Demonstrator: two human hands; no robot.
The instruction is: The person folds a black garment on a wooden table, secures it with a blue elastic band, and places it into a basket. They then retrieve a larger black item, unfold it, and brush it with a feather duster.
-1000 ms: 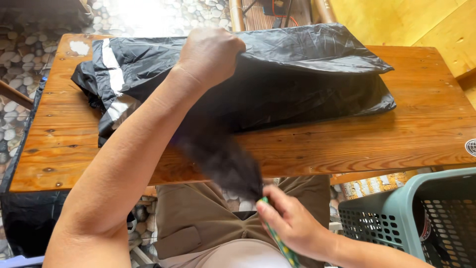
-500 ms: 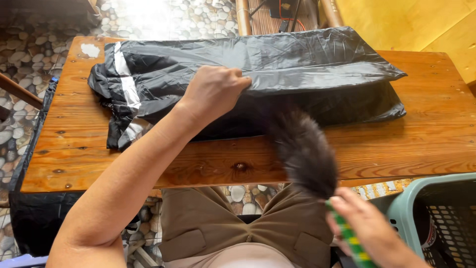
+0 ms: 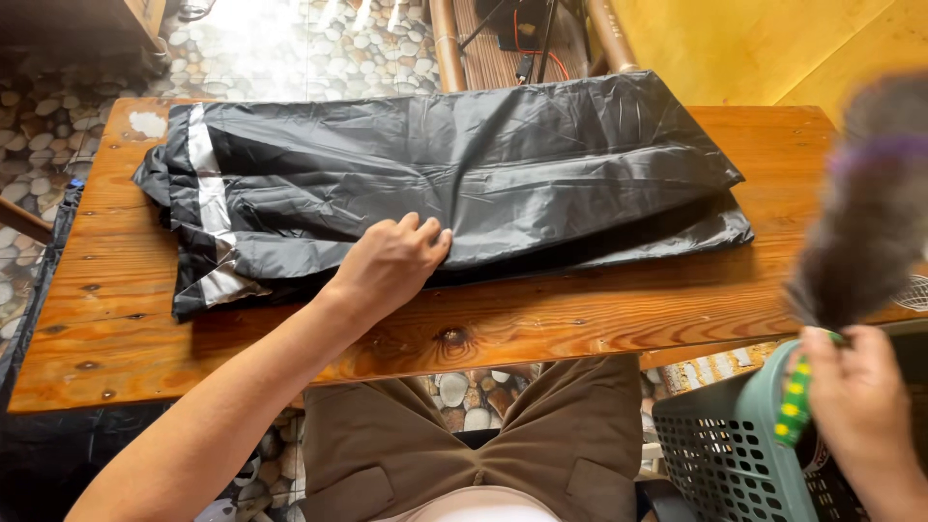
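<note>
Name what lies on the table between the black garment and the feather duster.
In the head view, only bare wooden table lies between the black garment and the feather duster, which the right hand holds.

The garment [image 3: 435, 174] is glossy black with silver-grey stripes at its 9 o'clock end. The counter [image 3: 599, 319] is orange-brown wood, knotted. The duster [image 3: 865, 222] has grey feathers, a purple band, and a green handle dotted yellow. The basket [image 3: 735, 454] is grey-green.
</note>
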